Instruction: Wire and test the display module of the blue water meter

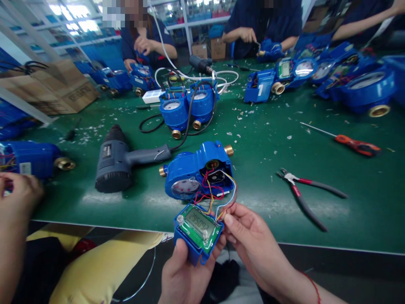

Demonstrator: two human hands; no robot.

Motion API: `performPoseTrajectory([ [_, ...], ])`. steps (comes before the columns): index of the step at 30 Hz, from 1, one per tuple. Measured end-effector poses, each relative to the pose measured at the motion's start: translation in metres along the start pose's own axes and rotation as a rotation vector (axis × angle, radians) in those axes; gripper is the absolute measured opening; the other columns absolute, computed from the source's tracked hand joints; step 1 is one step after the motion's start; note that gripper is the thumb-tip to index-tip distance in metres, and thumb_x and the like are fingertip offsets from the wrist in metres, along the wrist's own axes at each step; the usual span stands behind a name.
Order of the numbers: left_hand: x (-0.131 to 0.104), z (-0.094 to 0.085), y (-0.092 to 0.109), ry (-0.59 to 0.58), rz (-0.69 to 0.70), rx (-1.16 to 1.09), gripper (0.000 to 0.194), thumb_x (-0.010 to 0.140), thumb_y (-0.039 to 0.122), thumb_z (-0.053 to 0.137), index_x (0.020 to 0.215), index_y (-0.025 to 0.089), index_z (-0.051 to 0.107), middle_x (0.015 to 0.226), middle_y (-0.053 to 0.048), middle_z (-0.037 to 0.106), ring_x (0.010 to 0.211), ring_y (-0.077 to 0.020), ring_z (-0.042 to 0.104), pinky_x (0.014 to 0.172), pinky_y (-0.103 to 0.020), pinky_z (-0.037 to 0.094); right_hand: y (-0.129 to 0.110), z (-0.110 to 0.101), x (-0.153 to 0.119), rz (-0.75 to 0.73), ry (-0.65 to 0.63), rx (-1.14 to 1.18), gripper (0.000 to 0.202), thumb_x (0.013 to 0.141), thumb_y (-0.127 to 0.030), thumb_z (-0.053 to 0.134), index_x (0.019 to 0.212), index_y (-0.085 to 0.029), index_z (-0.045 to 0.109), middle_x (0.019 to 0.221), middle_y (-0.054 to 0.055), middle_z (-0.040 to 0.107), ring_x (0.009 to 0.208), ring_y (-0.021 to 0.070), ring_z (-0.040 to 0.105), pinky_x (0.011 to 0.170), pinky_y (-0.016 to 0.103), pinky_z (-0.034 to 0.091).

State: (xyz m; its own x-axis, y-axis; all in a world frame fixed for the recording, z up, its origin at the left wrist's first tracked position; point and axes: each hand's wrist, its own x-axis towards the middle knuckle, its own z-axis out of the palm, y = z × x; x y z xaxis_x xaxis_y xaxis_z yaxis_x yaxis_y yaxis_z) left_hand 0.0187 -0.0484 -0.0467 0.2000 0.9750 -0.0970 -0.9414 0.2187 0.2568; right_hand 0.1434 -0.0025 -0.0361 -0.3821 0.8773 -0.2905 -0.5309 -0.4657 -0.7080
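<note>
The left hand (pixel 190 270) is gripping a blue-cased LCD module (pixel 198 223) at the near edge of the green workbench (pixel 259 169), while the right hand (pixel 253 236) is pinching colored wires (pixel 235 188) at its corner. The wires are running into an opened blue water meter (pixel 186 169), which is lying near that edge between a heat gun (pixel 114 164) and diagonal cutters (pixel 299 194).

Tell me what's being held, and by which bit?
The left grip holds the blue box with the screen around its lower sides. The right grip seems to pinch the coloured wires near the box's right corner.
</note>
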Motion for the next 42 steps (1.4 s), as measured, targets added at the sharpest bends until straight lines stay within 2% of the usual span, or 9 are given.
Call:
performPoseTrajectory([
  [4, -0.004, -0.004, 0.004, 0.057, -0.010, 0.027, 0.037, 0.086, 0.033, 0.056, 0.121, 0.023, 0.062, 0.125, -0.008, 0.063, 0.114, -0.0252, 0.059, 0.102, -0.037, 0.044, -0.009, -0.002, -0.001, 0.004, 0.013, 0.105, 0.018, 0.083, -0.031, 0.066, 0.084, -0.014, 0.061, 0.068, -0.003, 0.044, 0.056, 0.0060, 0.028, 0.051, 0.016, 0.030],
  [13, -0.002, 0.001, 0.004, 0.036, -0.018, 0.043, 0.037, 0.086, 0.034, 0.057, 0.119, 0.018, 0.064, 0.120, -0.010, 0.066, 0.109, -0.0246, 0.062, 0.099, -0.035, 0.047, -0.029, -0.012, 0.000, 0.003, -0.107, 0.287, 0.010, 0.090, -0.020, 0.053, 0.082, -0.016, 0.057, 0.082, 0.001, 0.043, 0.070, 0.0096, 0.039, 0.057, 0.018, 0.037],
  [19, 0.000, 0.000, 0.005, 0.079, 0.011, 0.083, 0.037, 0.084, 0.036, 0.059, 0.118, 0.020, 0.065, 0.120, -0.011, 0.066, 0.108, -0.0253, 0.063, 0.097, -0.037, 0.048, -0.023, -0.010, 0.000, 0.008, -0.081, 0.040, 0.024, 0.082, -0.039, 0.064, 0.088, -0.016, 0.060, 0.083, 0.003, 0.055, 0.072, 0.0103, 0.046, 0.062, 0.021, 0.039],
  [21, 0.000, -0.001, 0.006, 0.103, 0.031, 0.093, 0.036, 0.083, 0.035, 0.061, 0.118, 0.025, 0.065, 0.123, -0.008, 0.064, 0.110, -0.0259, 0.062, 0.097, -0.039, 0.048, -0.020, -0.007, 0.002, 0.043, -0.041, -0.101, 0.029, 0.074, -0.037, 0.073, 0.088, -0.015, 0.061, 0.081, 0.002, 0.058, 0.068, 0.0085, 0.048, 0.058, 0.019, 0.038],
  [24, -0.002, -0.004, 0.007, 0.131, 0.055, 0.100, 0.033, 0.083, 0.032, 0.062, 0.116, 0.031, 0.065, 0.124, -0.003, 0.065, 0.114, -0.0257, 0.060, 0.098, -0.041, 0.048, -0.017, -0.003, 0.006, 0.057, 0.023, -0.229, 0.029, 0.066, -0.035, 0.078, 0.074, -0.015, 0.059, 0.070, 0.000, 0.058, 0.062, 0.0078, 0.050, 0.058, 0.020, 0.041],
  [30, -0.008, -0.008, 0.006, 0.189, 0.070, 0.118, 0.031, 0.083, 0.033, 0.062, 0.114, 0.031, 0.066, 0.114, -0.003, 0.070, 0.114, -0.0256, 0.059, 0.103, -0.043, 0.043, -0.017, 0.003, 0.005, 0.007, 0.092, -0.274, 0.022, 0.062, -0.027, 0.076, 0.066, -0.015, 0.059, 0.063, -0.002, 0.058, 0.058, 0.0080, 0.052, 0.058, 0.021, 0.043],
  [37, -0.005, -0.005, 0.004, 0.172, 0.075, 0.147, 0.038, 0.080, 0.035, 0.065, 0.117, 0.026, 0.065, 0.120, -0.006, 0.067, 0.110, -0.0260, 0.062, 0.098, -0.039, 0.048, -0.002, 0.001, 0.007, -0.159, 0.179, -0.219, 0.020, 0.077, -0.031, 0.067, 0.072, -0.016, 0.056, 0.063, -0.004, 0.052, 0.057, 0.0064, 0.044, 0.054, 0.019, 0.036],
  [40, -0.004, -0.006, 0.007, 0.152, 0.053, 0.159, 0.039, 0.080, 0.037, 0.064, 0.116, 0.022, 0.066, 0.119, -0.009, 0.067, 0.106, -0.0257, 0.065, 0.096, -0.037, 0.050, 0.000, -0.003, 0.012, -0.183, 0.191, -0.201, 0.021, 0.083, -0.033, 0.063, 0.075, -0.016, 0.055, 0.060, -0.006, 0.046, 0.053, 0.0056, 0.037, 0.050, 0.019, 0.030],
  [42, -0.005, -0.006, 0.007, 0.158, 0.047, 0.156, 0.040, 0.080, 0.038, 0.064, 0.116, 0.020, 0.066, 0.119, -0.009, 0.067, 0.106, -0.0263, 0.064, 0.095, -0.037, 0.051, -0.002, -0.006, 0.013, -0.178, 0.169, -0.185, 0.022, 0.085, -0.036, 0.060, 0.077, -0.018, 0.051, 0.062, -0.006, 0.046, 0.053, 0.0066, 0.039, 0.050, 0.020, 0.031],
])
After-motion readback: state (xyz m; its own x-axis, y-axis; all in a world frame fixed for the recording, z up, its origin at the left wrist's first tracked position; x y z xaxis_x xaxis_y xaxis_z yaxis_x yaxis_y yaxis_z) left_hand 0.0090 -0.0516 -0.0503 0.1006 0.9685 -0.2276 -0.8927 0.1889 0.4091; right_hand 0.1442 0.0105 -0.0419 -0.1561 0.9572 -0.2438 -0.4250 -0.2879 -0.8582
